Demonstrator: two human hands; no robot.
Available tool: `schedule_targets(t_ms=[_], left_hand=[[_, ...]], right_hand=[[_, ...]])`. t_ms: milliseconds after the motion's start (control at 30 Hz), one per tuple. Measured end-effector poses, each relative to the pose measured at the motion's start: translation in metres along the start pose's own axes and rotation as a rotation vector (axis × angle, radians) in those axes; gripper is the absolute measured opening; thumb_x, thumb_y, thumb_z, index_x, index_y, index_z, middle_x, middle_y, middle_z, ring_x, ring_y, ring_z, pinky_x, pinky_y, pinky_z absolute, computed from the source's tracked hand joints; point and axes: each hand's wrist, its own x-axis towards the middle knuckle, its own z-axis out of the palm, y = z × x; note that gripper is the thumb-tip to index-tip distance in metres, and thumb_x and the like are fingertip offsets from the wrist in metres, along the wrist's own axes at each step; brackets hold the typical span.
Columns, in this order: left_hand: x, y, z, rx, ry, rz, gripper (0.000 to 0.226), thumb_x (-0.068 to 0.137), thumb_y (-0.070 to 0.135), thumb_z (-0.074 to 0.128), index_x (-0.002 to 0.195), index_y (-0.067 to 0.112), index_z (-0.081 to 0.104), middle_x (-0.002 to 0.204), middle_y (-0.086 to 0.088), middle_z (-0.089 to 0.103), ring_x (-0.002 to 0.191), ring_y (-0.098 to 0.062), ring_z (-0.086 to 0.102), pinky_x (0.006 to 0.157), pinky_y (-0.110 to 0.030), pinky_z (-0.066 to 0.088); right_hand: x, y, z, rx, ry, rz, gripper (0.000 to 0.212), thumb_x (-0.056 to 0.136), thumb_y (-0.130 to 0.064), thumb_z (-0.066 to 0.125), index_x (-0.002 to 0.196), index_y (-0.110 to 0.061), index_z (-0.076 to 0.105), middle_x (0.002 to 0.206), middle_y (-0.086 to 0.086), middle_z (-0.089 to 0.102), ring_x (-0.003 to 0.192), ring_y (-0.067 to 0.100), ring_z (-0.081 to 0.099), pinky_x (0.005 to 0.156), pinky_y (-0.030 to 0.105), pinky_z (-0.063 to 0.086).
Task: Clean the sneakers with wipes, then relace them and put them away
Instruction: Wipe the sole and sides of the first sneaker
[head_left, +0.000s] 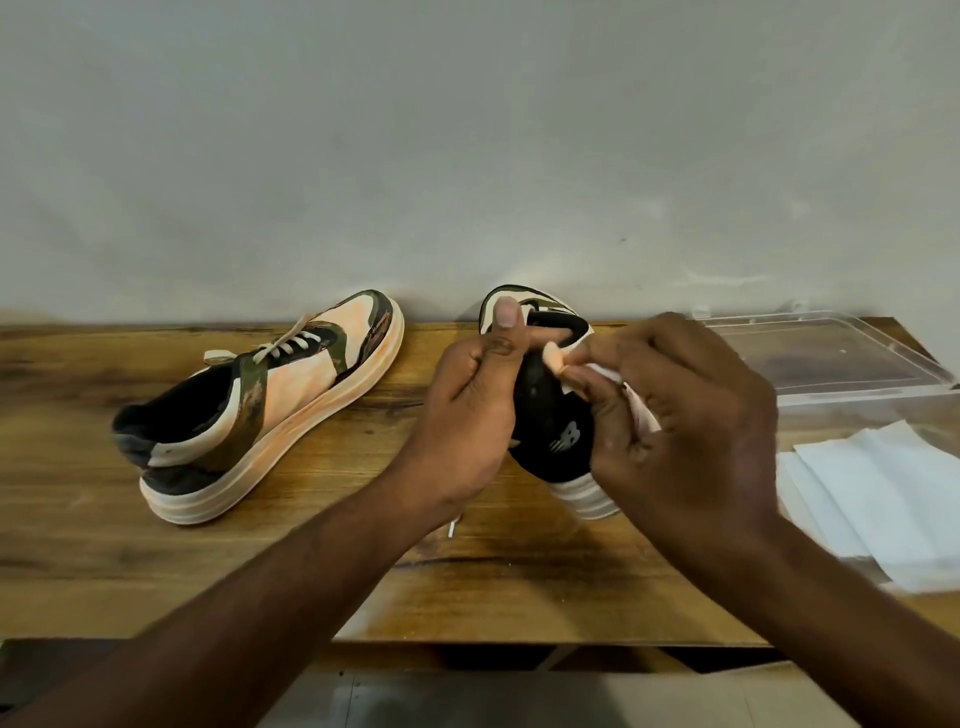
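Observation:
A camouflage and cream sneaker (553, 431) stands heel toward me in the middle of the wooden table (156, 561). My left hand (472, 410) grips its left side, thumb up along the collar. My right hand (680, 431) pinches a white wipe (605, 373) against the collar and right side of that shoe. The second sneaker (265, 410), laced with cream laces, lies on the table to the left, toe pointing away. A lace tip (453, 526) shows under my left wrist.
A clear plastic box (831, 358) sits at the back right against the wall. A stack of white wipes (878, 499) lies at the right edge of the table. The table's front edge runs just below my forearms.

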Motion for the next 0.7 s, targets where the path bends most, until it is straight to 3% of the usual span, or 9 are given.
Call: schedule_targets(t_ms=[133,267,367,533,700], left_hand=[[-0.002,0.001,0.001,-0.012,-0.036,-0.027,0.057,0.092,0.059,0.032,0.099,0.026,0.078,0.094,0.004,0.081,0.099,-0.007,0.076,0.08,-0.018,0.057],[-0.001,0.002,-0.002,0.004,-0.014,-0.045,0.059,0.093,0.061,0.031,0.102,0.026,0.078,0.077,0.01,0.076,0.084,-0.001,0.074,0.072,-0.015,0.055],[-0.001,0.002,-0.003,-0.011,-0.009,-0.045,0.06,0.093,0.06,0.032,0.103,0.024,0.078,0.084,0.004,0.08,0.088,-0.004,0.075,0.073,-0.017,0.057],[-0.003,0.004,-0.001,-0.028,-0.02,-0.05,0.059,0.092,0.059,0.032,0.101,0.023,0.077,0.094,0.003,0.081,0.099,-0.008,0.076,0.078,-0.018,0.058],[-0.004,0.001,-0.004,0.0,0.014,-0.051,0.062,0.093,0.062,0.03,0.104,0.026,0.079,0.103,0.006,0.081,0.102,-0.005,0.074,0.075,-0.014,0.056]], right_hand=[[-0.004,-0.001,0.0,0.019,0.015,0.053,0.012,0.097,-0.01,0.072,0.105,-0.007,0.08,0.098,0.007,0.072,0.088,0.027,0.068,0.07,0.045,0.054],[-0.014,-0.02,0.008,0.058,-0.023,-0.064,0.016,0.101,-0.015,0.069,0.107,-0.004,0.08,0.095,0.008,0.071,0.083,0.027,0.064,0.064,0.044,0.051],[-0.011,-0.019,0.01,-0.016,-0.016,-0.13,0.018,0.103,-0.018,0.067,0.105,-0.006,0.081,0.092,0.01,0.071,0.079,0.03,0.063,0.061,0.045,0.049],[0.001,0.005,0.001,0.044,0.023,0.06,0.012,0.096,-0.01,0.073,0.106,-0.007,0.079,0.098,0.007,0.072,0.088,0.028,0.067,0.069,0.047,0.054],[-0.019,-0.029,0.013,0.053,-0.042,-0.1,0.017,0.101,-0.015,0.068,0.107,-0.005,0.08,0.095,0.009,0.07,0.083,0.028,0.063,0.064,0.044,0.05]])
